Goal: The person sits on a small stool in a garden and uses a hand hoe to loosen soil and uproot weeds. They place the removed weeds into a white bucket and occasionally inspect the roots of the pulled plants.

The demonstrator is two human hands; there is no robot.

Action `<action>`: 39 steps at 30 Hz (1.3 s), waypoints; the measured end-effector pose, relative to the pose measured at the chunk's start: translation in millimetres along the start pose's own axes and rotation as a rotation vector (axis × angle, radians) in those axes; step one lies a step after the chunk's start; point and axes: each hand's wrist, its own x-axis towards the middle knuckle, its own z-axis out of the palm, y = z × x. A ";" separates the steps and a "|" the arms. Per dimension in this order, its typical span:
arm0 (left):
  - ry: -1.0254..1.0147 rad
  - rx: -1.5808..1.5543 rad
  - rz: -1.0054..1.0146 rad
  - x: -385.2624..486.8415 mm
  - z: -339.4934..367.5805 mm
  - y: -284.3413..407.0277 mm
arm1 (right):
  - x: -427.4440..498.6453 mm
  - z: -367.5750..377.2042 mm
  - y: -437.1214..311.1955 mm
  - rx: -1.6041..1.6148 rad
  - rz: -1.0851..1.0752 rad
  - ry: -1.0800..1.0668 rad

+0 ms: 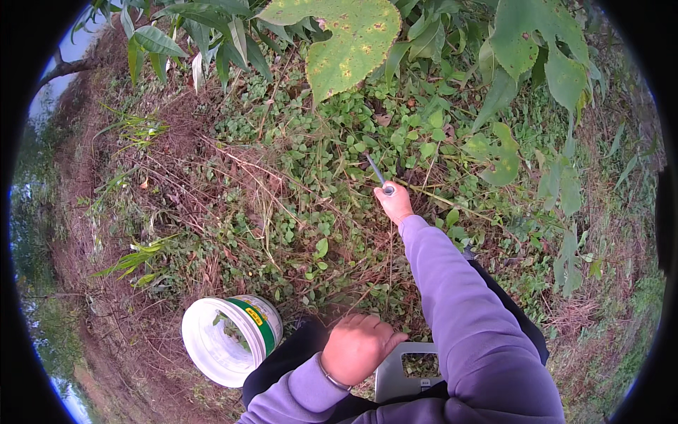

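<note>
My right hand (396, 202) is closed around the round end of a slim grey rod-like tool (376, 168), stretched out over low green plants (413, 135). The tool's far end points into the leaves, where its tip is hidden. Near my bent knee, my left hand (356, 343) shows its back, with the thumb out to the side. Its fingers curl under, so I cannot see whether anything is in them. A white plastic bucket (209, 318) with a green printed band lies tilted left of my knee, its mouth facing me. Some green leaves (229, 329) are inside it.
Large spotted leaves (352, 50) and narrow leaves (206, 32) hang overhead. Dry stems (259, 175) cross the ground, and a green stalk (450, 201) runs beside my right hand. Between my legs stands a grey frame (389, 379) with an opening, perhaps a stool.
</note>
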 end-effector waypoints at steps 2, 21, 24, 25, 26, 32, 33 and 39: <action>0.010 -0.022 0.012 -2.8 -3.0 -0.3 | -2.9 -8.4 -16.0 -0.125 -0.007 -0.028; -0.067 -0.108 -0.038 -25.3 -12.1 -16.8 | -20.0 48.5 12.5 -0.126 -0.024 -0.087; -0.023 -0.063 -0.029 -24.1 -18.0 -19.5 | -15.0 60.4 18.1 -0.223 0.033 -0.197; -0.003 -0.056 -0.037 -24.1 -19.6 -20.2 | -15.8 63.1 15.5 -0.226 0.060 -0.173; 0.008 -0.058 -0.063 -25.1 -19.9 -18.4 | -17.8 61.9 11.6 -0.141 -0.009 -0.128; 0.011 -0.104 0.006 -32.3 -24.5 -16.1 | -53.0 -8.8 -38.0 -0.073 0.090 0.075; 0.031 -0.111 0.007 -31.5 -24.9 -17.1 | -50.6 -15.6 -49.9 -0.129 0.168 0.059; -0.115 -0.150 0.060 -17.3 -23.1 -7.0 | 26.8 6.7 -57.7 -0.262 -0.118 0.111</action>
